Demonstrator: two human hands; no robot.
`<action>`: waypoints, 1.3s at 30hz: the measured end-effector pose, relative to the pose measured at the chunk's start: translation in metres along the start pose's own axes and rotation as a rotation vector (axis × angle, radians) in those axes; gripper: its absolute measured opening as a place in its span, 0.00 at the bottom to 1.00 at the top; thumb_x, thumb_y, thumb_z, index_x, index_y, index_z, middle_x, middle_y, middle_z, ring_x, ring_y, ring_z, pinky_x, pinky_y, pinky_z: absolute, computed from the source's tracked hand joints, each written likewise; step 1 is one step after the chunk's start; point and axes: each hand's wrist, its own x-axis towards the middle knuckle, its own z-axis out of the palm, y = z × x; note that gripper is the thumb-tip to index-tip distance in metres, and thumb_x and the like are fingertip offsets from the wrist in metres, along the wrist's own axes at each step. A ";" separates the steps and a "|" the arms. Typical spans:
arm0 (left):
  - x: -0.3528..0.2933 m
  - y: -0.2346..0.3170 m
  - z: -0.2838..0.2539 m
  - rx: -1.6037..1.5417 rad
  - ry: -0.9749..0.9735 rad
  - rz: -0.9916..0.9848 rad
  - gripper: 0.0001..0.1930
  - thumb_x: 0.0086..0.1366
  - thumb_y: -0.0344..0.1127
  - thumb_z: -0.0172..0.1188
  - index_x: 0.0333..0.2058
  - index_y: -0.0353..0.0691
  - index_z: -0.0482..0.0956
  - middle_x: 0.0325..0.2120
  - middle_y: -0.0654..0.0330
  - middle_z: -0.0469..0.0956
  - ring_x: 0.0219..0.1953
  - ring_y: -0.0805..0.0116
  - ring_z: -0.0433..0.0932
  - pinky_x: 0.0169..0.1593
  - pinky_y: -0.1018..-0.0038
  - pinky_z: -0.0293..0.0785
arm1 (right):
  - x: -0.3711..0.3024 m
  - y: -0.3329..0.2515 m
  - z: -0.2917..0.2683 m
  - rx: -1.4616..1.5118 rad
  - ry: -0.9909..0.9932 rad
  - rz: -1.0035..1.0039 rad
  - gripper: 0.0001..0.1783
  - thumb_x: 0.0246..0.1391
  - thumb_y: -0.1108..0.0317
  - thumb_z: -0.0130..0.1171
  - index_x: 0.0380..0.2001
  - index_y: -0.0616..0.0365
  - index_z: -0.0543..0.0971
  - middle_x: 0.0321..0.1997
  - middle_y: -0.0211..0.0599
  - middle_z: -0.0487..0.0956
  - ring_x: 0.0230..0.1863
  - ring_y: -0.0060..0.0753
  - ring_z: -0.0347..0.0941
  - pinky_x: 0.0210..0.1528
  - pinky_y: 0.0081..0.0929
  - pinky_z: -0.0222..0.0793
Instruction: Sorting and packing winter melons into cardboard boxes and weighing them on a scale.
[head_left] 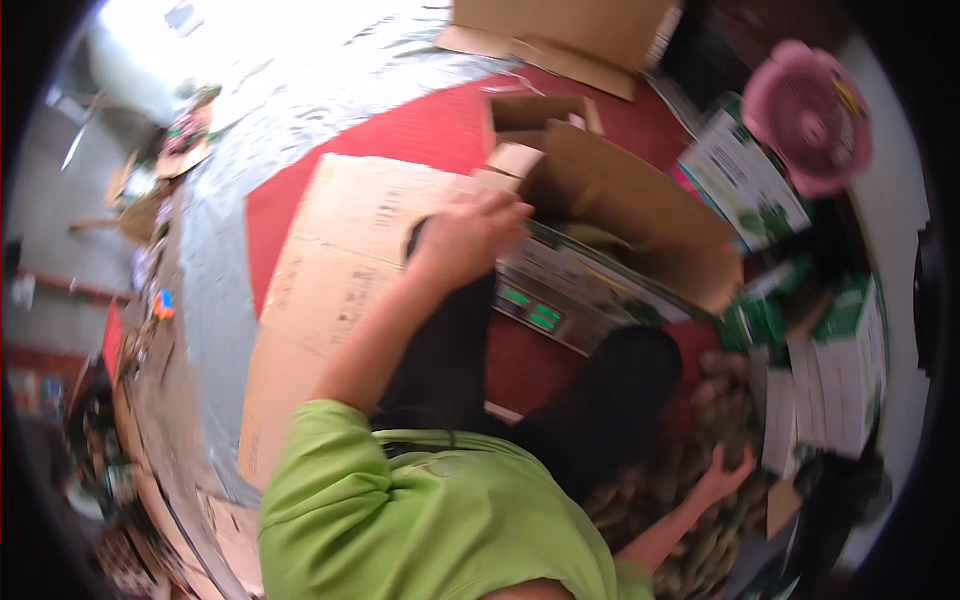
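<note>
My left hand (468, 240) is at the left end of an open cardboard box (640, 200), over my knee and beside a folded flap (514, 161). Its fingers reach forward, slightly bent, with nothing visible in them; blur hides whether they touch the box. Some greenish-brown pieces (598, 240) lie inside the box. Below the box is a scale with lit green displays (530, 308). Down at the right, my right hand (728, 475) has its fingers apart and holds nothing. It hovers over or beside a heap of brownish-green, lumpy pieces (715, 540), too blurred to name.
A flattened cardboard sheet (330, 270) lies left of my legs on a red mat (285, 215). White-and-green boxes (845, 375) stand at the right, below a pink plastic basket (810, 115). Another large carton (570, 35) stands at the far side.
</note>
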 end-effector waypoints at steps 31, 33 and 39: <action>-0.005 -0.003 0.002 -0.027 -0.101 0.020 0.12 0.57 0.45 0.60 0.34 0.44 0.77 0.32 0.64 0.74 0.40 0.66 0.74 0.43 0.70 0.72 | 0.079 -0.063 0.109 0.153 -0.039 -0.125 0.16 0.58 0.68 0.55 0.46 0.67 0.75 0.47 0.43 0.78 0.47 0.35 0.73 0.53 0.29 0.67; -0.009 -0.004 0.002 -0.025 -0.088 0.010 0.12 0.57 0.45 0.59 0.34 0.44 0.77 0.32 0.64 0.74 0.40 0.66 0.75 0.43 0.69 0.72 | 0.047 -0.028 0.122 0.109 -0.166 0.002 0.15 0.58 0.70 0.55 0.46 0.67 0.76 0.47 0.45 0.78 0.47 0.38 0.74 0.52 0.31 0.68; -0.005 0.002 0.000 0.014 -0.128 0.005 0.12 0.57 0.44 0.60 0.34 0.44 0.77 0.31 0.63 0.73 0.40 0.66 0.75 0.44 0.69 0.72 | -0.022 0.100 0.168 0.036 -0.288 -0.228 0.13 0.56 0.68 0.56 0.42 0.64 0.78 0.41 0.46 0.80 0.41 0.39 0.77 0.44 0.33 0.72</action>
